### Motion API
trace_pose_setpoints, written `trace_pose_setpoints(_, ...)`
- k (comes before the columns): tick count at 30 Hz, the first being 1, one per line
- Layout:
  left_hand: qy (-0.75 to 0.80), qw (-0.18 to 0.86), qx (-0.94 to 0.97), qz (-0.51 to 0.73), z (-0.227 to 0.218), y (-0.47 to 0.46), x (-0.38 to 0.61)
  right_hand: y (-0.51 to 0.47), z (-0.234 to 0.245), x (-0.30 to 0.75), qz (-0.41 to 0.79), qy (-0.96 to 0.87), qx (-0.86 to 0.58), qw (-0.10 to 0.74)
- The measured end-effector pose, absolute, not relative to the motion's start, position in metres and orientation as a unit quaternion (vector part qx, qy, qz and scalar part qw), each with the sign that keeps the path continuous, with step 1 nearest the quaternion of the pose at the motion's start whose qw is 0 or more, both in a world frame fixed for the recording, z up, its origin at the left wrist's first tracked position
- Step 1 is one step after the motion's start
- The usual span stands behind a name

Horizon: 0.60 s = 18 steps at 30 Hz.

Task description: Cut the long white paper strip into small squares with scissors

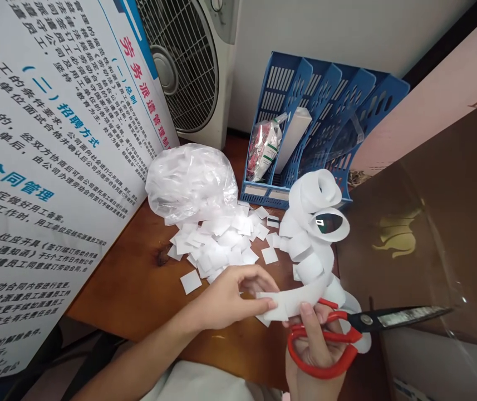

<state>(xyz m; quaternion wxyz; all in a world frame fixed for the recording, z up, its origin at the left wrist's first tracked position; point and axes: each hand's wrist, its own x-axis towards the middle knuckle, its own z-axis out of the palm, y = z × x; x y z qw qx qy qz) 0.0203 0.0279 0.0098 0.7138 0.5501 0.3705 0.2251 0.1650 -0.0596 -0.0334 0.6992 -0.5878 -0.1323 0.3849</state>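
My left hand [238, 298] pinches the free end of a white strip [300, 299] between thumb and fingers. Under the same strip is my right hand [315, 340], its thumb pressed on top. Red-handled scissors [342, 345] hang on the fingers of that hand, their dark blades pointing right, away from the strip. From my hands the strip runs back into loose curled coils [305, 250]. Beyond my left hand lies a heap of cut white squares [221, 245], with a single white square [190, 282] apart at its left.
A clear plastic bag [192, 181] of white pieces sits behind the heap. At the back right stands a blue file rack [280, 83] with a packet and a white box. A fan [188, 67] is behind, a printed board [54, 167] on the left, and a brown surface [422, 223] on the right.
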Motion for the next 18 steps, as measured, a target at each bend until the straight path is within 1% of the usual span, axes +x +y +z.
trace_pose_setpoints(6,0.425,0.723,0.468,0.277,0.011,0.019,0.028,-0.063,-0.042,0.15,0.396,-0.126,-0.6,0.684)
trace_pose_setpoints(11,0.434,0.775,0.386,0.248,0.002,0.014,0.03,-0.061,-0.033,0.145,0.394,-0.136,-0.6,0.683)
trace_pose_setpoints(15,0.423,0.778,0.38,0.266,0.002,0.013,0.028,-0.058,-0.029,0.146,0.401,-0.137,-0.601,0.677)
trace_pose_setpoints(18,0.418,0.776,0.393,0.261,0.004,0.012,0.026,-0.057,-0.04,0.15,0.384,-0.154,-0.6,0.684)
